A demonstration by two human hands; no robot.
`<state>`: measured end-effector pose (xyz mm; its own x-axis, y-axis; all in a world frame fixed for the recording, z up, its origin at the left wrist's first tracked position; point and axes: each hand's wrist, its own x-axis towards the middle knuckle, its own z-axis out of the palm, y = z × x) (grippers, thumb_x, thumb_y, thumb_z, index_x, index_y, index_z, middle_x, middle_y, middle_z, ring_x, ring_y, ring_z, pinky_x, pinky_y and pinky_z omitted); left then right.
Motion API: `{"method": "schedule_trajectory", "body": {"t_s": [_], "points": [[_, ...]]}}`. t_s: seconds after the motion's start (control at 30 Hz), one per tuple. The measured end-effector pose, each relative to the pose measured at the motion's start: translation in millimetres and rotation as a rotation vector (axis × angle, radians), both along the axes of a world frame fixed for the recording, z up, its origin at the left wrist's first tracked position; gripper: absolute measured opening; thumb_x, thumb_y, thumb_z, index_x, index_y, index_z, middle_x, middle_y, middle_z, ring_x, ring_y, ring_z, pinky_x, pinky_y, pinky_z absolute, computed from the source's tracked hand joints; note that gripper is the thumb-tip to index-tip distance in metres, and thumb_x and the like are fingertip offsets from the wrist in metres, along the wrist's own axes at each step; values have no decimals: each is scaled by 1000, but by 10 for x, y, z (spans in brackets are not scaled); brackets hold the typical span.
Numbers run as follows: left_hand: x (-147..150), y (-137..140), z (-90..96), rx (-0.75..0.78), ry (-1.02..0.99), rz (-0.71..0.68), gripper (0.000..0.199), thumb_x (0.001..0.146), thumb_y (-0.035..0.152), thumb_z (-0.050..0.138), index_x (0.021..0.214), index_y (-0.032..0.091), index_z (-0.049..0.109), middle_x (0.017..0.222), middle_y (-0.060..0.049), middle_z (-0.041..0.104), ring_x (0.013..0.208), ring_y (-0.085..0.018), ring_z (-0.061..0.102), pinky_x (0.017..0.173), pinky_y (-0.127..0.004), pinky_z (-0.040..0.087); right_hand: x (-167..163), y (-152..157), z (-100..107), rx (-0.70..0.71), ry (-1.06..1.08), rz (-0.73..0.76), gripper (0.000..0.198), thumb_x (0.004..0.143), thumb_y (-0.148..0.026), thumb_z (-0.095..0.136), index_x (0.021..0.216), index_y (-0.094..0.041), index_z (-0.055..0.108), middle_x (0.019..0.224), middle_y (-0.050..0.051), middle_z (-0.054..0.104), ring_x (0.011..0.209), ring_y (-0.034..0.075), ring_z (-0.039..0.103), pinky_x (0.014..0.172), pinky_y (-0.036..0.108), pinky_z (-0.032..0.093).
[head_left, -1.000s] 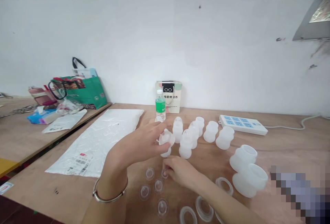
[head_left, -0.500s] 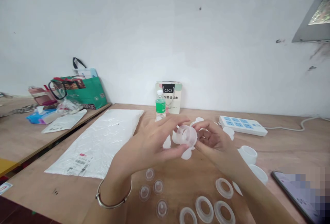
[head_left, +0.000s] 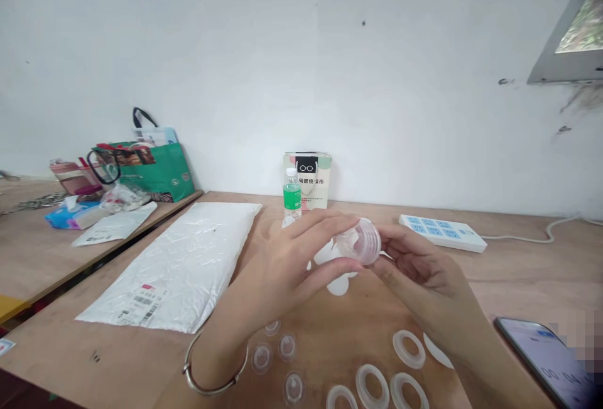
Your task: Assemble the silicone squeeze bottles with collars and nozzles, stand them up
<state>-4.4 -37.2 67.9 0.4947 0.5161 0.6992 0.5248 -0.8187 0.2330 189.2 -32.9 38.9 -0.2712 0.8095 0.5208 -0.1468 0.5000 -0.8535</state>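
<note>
A small clear plastic bottle with a wide threaded neck is tilted on its side between my hands, its neck towards the right. My left hand wraps its fingers and thumb around the body. At the threaded rim, the thumb and fingers of my right hand close in and touch it; whether a small part sits there is hidden. White rounded pieces lie behind my hands, partly covered. Several translucent rings rest on the table nearer to me, with several clear teats to their left.
A white padded mailer lies on the left. At the wall stand a green-labelled water bottle and a paper bag. Right of my hands are a power strip and a phone. A green bag sits far left.
The clear bottle has moved slightly right and turned, so its threaded neck now faces right. My right hand has shifted right along with it and now covers the white cups.
</note>
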Motion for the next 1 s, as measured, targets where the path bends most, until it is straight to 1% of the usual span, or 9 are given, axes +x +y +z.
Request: {"method": "schedule_trajectory", "body": {"t_s": [0.07, 0.23, 0.33, 0.43, 0.6, 0.7, 0.8, 0.93, 1.0], "points": [[5, 13, -14, 9, -12, 11, 43, 89, 29, 62, 129, 22, 49, 127, -5, 61, 112, -16, 57, 96, -31, 47, -11, -21, 1, -25, 17, 8, 16, 90, -26, 60, 106, -32, 61, 106, 1, 71, 98, 18, 66, 81, 28, 56], [43, 3, -23, -37, -33, 13, 33, 87, 30, 65, 117, 20, 54, 115, -4, 67, 104, -17, 63, 88, -31, 52, -25, -49, -15, -84, 107, -13, 30, 87, -30, 65, 110, -35, 46, 94, -1, 71, 76, 17, 67, 60, 26, 53], [52, -12, -13, -36, -73, -17, 25, 86, 30, 66, 107, 20, 56, 114, -4, 69, 108, -17, 64, 92, -30, 51, -29, -65, -4, -60, 133, 2, 33, 85, -26, 69, 107, -34, 46, 88, -2, 69, 74, 15, 65, 60, 25, 52], [40, -9, -2, -10, -91, -73, 23, 87, 26, 65, 108, 21, 57, 116, -4, 69, 114, -17, 62, 98, -30, 49, -33, -75, 9, -65, 153, 0, 29, 87, -26, 66, 108, -35, 48, 87, -2, 68, 73, 14, 63, 61, 24, 51], [55, -1, -15, 64, -144, -41, 10, 90, 13, 59, 97, 20, 60, 106, -2, 72, 106, -15, 66, 89, -27, 54, -29, -54, 0, -33, 183, 7, 31, 85, -29, 69, 108, -36, 49, 81, -4, 66, 70, 13, 61, 59, 22, 51], [82, -3, -37, 114, -181, -54, 8, 88, 11, 61, 91, 19, 59, 102, -2, 73, 103, -14, 67, 86, -24, 55, -15, -14, -5, -9, 191, -46, 36, 79, -31, 74, 107, -37, 52, 84, -4, 64, 70, 13, 60, 59, 21, 52], [103, -16, -40, 109, -189, -58, 8, 88, 11, 60, 90, 18, 60, 98, -2, 73, 101, -14, 68, 84, -22, 55, -16, -14, 12, -7, 125, -37, 41, 77, -39, 75, 114, -39, 57, 100, -1, 64, 80, 15, 64, 65, 24, 57], [116, -74, 7, 95, -168, -74, 7, 92, 13, 55, 91, 16, 61, 97, -5, 74, 94, -14, 70, 80, -22, 57, -46, -104, 28, -78, 34, -30, 36, 83, -46, 66, 118, -41, 63, 121, 3, 65, 115, 26, 60, 92, 36, 54], [113, -126, 47, 125, -142, -56, 11, 93, 16, 51, 92, 15, 62, 101, -6, 74, 96, -14, 70, 84, -23, 57, -20, -99, -35, -69, 32, -82, 32, 83, -45, 65, 115, -42, 64, 124, 5, 65, 117, 30, 59, 92, 41, 55]]}}
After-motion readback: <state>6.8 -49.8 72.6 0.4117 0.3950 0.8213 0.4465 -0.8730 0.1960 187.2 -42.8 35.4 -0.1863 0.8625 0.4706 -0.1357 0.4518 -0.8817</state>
